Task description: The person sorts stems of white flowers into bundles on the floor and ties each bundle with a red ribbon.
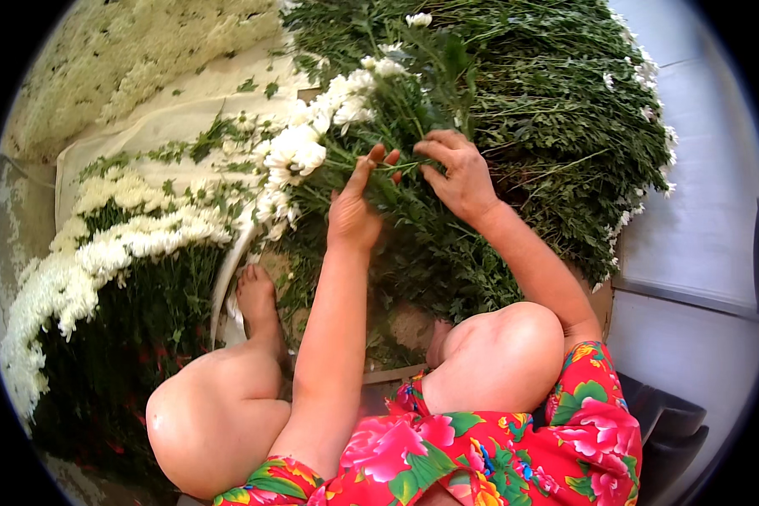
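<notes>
White chrysanthemums (pixel 295 152) with green leafy stems lie across the middle, their blooms pointing left. My left hand (pixel 356 215) is closed round a chrysanthemum stem just right of the blooms, its fingertips showing above the leaves. To its right, my right hand (pixel 462 179) has curled fingers, with thumb and forefinger pinching the same stem or a leaf on it; which one is too small to make out. Under both hands lies a thick heap of leafy stems (pixel 557 143), its white blooms showing along the far right edge.
At left, a curved row of white chrysanthemums (pixel 118 249) stands bunched above dark foliage. A mass of pale blooms (pixel 143 67) fills the upper left beside cream cloth (pixel 101 160). My bare foot (pixel 257 299) is by a pale curved rim. A black object (pixel 662 426) stands lower right.
</notes>
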The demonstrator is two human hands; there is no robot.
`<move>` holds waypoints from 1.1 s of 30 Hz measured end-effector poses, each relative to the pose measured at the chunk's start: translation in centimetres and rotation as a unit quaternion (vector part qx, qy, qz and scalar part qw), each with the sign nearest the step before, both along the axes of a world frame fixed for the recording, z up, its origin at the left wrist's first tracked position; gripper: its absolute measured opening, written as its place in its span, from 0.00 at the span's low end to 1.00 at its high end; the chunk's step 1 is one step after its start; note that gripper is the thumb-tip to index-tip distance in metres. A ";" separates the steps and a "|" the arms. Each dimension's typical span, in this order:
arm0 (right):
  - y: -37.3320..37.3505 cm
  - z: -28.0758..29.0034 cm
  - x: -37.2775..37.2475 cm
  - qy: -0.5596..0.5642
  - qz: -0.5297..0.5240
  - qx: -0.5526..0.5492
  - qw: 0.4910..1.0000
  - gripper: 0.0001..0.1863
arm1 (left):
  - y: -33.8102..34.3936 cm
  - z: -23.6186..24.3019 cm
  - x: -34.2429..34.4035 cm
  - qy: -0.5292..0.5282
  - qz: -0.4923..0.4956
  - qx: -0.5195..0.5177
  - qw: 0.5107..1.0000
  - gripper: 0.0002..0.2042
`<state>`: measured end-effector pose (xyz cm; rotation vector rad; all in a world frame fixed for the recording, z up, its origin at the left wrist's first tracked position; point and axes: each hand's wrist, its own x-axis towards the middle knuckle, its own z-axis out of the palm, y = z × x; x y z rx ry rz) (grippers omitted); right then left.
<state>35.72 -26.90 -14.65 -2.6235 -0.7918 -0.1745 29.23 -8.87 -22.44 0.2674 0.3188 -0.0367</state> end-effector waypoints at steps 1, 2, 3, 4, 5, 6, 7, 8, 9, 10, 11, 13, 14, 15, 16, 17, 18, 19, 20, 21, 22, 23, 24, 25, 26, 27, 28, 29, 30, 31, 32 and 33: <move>-0.2 0.0 -0.3 -0.100 -0.001 0.035 0.994 0.19 | 0.0 0.2 -0.2 -0.005 0.002 0.004 1.000 0.09; -0.9 -0.2 -0.1 -0.107 -0.057 0.054 0.991 0.23 | -0.2 0.3 -0.1 -0.003 0.003 0.011 1.000 0.09; -1.7 -0.8 0.4 -0.113 -0.112 0.074 0.984 0.28 | -0.3 0.5 0.0 -0.001 0.005 0.017 1.000 0.09; -2.7 -2.2 0.9 -0.085 -0.189 0.094 0.974 0.31 | -0.4 0.6 -0.1 0.004 0.006 0.026 1.000 0.09; -3.9 -4.6 1.8 -0.078 -0.282 0.031 0.956 0.34 | -0.7 0.7 -0.2 0.007 0.005 0.024 1.000 0.09; -4.9 -6.2 2.7 0.046 -0.313 0.068 0.946 0.32 | -0.8 0.7 -0.3 0.012 0.006 0.024 1.000 0.09; -5.8 -7.1 3.6 0.167 -0.336 0.107 0.921 0.30 | -0.9 0.8 -0.2 0.014 0.008 0.023 1.000 0.09; -6.5 -7.4 4.4 0.192 -0.319 0.138 0.918 0.29 | -0.9 0.8 -0.1 0.016 0.012 0.031 0.999 0.10; -7.2 -7.7 5.2 0.217 -0.301 0.168 0.913 0.29 | -0.9 0.7 -0.1 0.020 0.003 0.038 0.999 0.10; -7.6 -8.4 6.0 0.245 -0.280 0.200 0.907 0.28 | -0.7 0.6 -0.1 0.028 -0.004 0.048 0.998 0.10; -8.5 -9.1 6.7 0.207 -0.285 0.211 0.912 0.22 | -0.7 0.4 -0.1 0.035 -0.014 0.054 0.998 0.10; -10.0 -10.4 8.4 0.149 -0.337 0.241 0.898 0.22 | -0.6 0.0 -0.3 0.011 0.011 0.040 0.999 0.11; -10.7 -10.2 9.1 0.133 -0.375 0.257 0.881 0.22 | -0.4 -0.1 -0.3 -0.001 0.024 0.033 0.999 0.11; -11.6 -9.8 9.7 0.116 -0.412 0.272 0.862 0.21 | -0.1 -0.1 -0.4 0.012 0.021 0.030 0.999 0.11; -13.7 -10.0 10.2 0.100 -0.418 0.302 0.850 0.22 | -0.1 0.0 -0.5 0.024 0.015 0.023 0.999 0.11; -14.6 -9.2 10.3 0.114 -0.437 0.337 0.826 0.21 | 0.2 0.1 -0.7 0.035 0.012 0.018 0.999 0.11; -16.5 -9.2 10.6 0.132 -0.445 0.284 0.839 0.20 | 0.3 -0.5 -0.9 0.015 -0.004 -0.010 1.000 0.10; -16.4 -8.5 10.7 0.154 -0.449 0.234 0.849 0.20 | 0.4 -0.7 -0.9 0.015 -0.006 0.000 1.000 0.09; -15.9 -8.4 10.5 0.048 -0.426 0.155 0.890 0.19 | 0.3 -0.9 -0.9 0.016 -0.009 0.008 1.000 0.09; -15.4 -8.2 10.1 -0.061 -0.395 0.074 0.914 0.19 | 0.3 -1.0 -0.8 0.016 -0.011 0.017 1.000 0.09; -13.6 -7.4 9.5 -0.165 -0.354 -0.006 0.921 0.19 | 0.6 -1.8 -0.8 -0.011 -0.013 0.010 1.000 0.09; -12.5 -6.7 9.2 -0.122 -0.296 0.011 0.947 0.20 | 0.4 -1.6 -0.8 -0.002 -0.011 0.001 1.000 0.07; -10.6 -6.5 9.0 -0.001 -0.240 0.078 0.968 0.22 | 0.4 -1.2 -0.8 0.007 -0.007 -0.005 1.000 0.06; -9.0 -6.3 8.7 0.117 -0.182 0.139 0.966 0.24 | 0.1 -0.9 -0.7 0.014 -0.006 -0.015 1.000 0.05; -7.6 -7.1 8.5 0.150 -0.155 0.063 0.974 0.24 | 0.0 -1.3 -0.5 0.006 -0.008 -0.020 1.000 0.04; -6.4 -8.1 8.3 0.183 -0.127 -0.013 0.975 0.25 | -0.1 -1.6 -0.4 0.003 -0.017 -0.014 1.000 0.05; -5.9 -9.7 7.7 0.157 -0.139 -0.037 0.977 0.23 | -0.2 -1.9 -0.5 0.002 -0.025 -0.009 1.000 0.06; -5.0 -10.5 7.1 0.132 -0.148 -0.060 0.978 0.22 | -0.2 -2.0 -0.6 0.002 -0.031 -0.002 1.000 0.06; -4.4 -10.9 7.1 0.180 -0.179 -0.106 0.961 0.21 | -0.1 -2.0 -0.7 0.005 -0.031 0.001 1.000 0.07; -4.0 -10.7 6.9 0.190 -0.186 -0.081 0.961 0.22 | 0.1 -2.1 -0.7 0.005 -0.031 0.002 1.000 0.07; -3.6 -10.4 6.6 0.200 -0.193 -0.055 0.959 0.22 | 0.3 -2.3 -0.8 0.006 -0.031 0.003 0.999 0.07; -3.3 -10.3 6.6 0.210 -0.200 -0.030 0.957 0.23 | 0.5 -2.4 -0.9 0.006 -0.031 0.005 0.999 0.07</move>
